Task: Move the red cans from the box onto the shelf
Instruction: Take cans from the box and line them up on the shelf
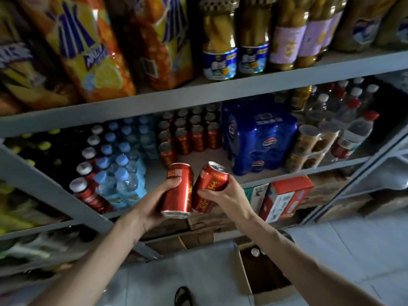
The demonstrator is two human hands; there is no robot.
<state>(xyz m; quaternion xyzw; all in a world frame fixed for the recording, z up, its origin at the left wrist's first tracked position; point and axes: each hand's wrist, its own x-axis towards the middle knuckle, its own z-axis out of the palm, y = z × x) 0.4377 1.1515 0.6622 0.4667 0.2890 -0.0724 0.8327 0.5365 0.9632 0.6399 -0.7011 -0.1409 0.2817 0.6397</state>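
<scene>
Gripping one red can each, the left hand [152, 198] and the right hand [227, 196] hold the left can [177, 191] and the right can [209, 186] touching, above the shelf's [198, 160] front edge, near the standing red cans [189, 133].

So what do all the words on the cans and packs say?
Nothing here reads clearly.
Left can: yellow characters, too blurred.
Right can: yellow characters, partly hidden by the hand, blurred.
Blue pack: round logos, lettering unreadable.
Orange bags: big blue letters, smeared.
Jar labels: too small.
</scene>
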